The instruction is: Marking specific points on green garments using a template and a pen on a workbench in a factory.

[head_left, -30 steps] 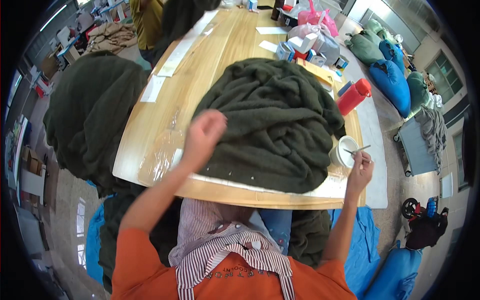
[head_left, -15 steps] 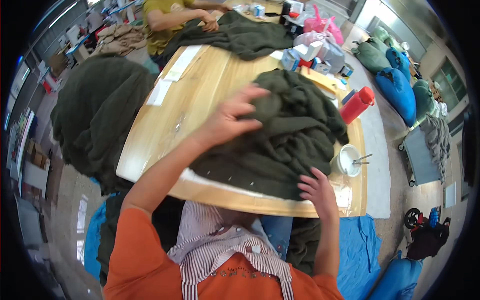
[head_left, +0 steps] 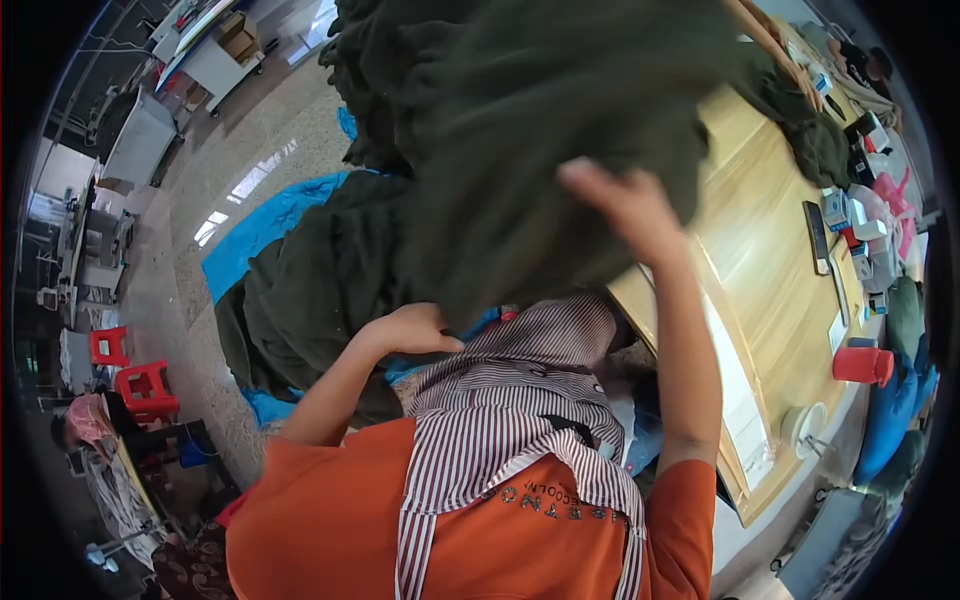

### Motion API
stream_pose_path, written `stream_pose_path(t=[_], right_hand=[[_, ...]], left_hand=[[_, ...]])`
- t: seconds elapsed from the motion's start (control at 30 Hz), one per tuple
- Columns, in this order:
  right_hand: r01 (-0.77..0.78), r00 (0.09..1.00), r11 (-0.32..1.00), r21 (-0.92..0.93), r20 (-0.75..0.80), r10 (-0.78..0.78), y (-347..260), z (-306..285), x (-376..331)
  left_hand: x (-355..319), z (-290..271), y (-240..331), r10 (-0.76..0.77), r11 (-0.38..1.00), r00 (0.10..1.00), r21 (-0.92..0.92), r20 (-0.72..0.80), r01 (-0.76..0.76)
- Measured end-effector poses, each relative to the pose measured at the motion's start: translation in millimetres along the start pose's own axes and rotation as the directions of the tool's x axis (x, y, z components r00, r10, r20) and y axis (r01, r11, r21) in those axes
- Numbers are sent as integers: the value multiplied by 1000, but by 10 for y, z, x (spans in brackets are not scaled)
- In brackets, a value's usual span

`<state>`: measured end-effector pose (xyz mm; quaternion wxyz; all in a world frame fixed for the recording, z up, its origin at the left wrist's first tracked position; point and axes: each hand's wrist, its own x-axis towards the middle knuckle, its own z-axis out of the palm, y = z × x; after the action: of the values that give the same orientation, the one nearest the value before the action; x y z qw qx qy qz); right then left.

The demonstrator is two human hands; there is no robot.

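Observation:
A large dark green cloth (head_left: pixel 540 130) hangs spread out in front of me, partly smeared by motion, over the left side of the table (head_left: pixel 755 190). At its lower left corner, my left hand (head_left: pixel 415 328) is closed on the cloth's edge; its thumb shows, while most fingers are hidden. Over the cloth's right part lies my right hand (head_left: pixel 640 210), blurred, so I cannot make out whether it grips the fabric. Below and left of the cloth, a heap of similar dark green cloth (head_left: pixel 310 280) rests on a blue sheet (head_left: pixel 260 235).
Along the table's far right side are a dark phone-like slab (head_left: pixel 817 238), small boxes (head_left: pixel 838 210), a red bottle (head_left: pixel 862 365) and a white pot (head_left: pixel 803 428) with metal handles sticking out. Red stools (head_left: pixel 147 390) stand on the floor at left. More dark green cloth (head_left: pixel 815 140) lies on the table's far end.
I have turned left, away from the tabletop. The dark green cloth has come off the table and is now lifted over its left side, with both hands at it.

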<state>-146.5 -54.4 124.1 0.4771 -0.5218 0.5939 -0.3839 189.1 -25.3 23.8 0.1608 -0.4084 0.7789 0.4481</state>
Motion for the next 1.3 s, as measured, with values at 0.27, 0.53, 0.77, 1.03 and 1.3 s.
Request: stream_pose_path(t=[0.27,0.53,0.77,1.03,1.3], right_hand=[[238,964,960,-145,155,-216,908,338,-1199],[-639,-172,612,466,-862,477,3369,402,-4779],[-734,-314,279,619,-675,668,4416,1725,-5150],[-988,-77,89,128,-895,439,5036,1764,-4813],[378,-140,372,848,-345,928,4960,1239,-5462]], left_hand=[[953,1433,-2176,-78,969,922,248,379,-20],[1212,1208,-2153,-265,948,902,263,342,179],[1893,761,-1440,-146,985,977,111,153,130],[1755,419,-770,-100,990,991,111,86,90],[1502,401,1228,136,991,977,-34,164,-132]])
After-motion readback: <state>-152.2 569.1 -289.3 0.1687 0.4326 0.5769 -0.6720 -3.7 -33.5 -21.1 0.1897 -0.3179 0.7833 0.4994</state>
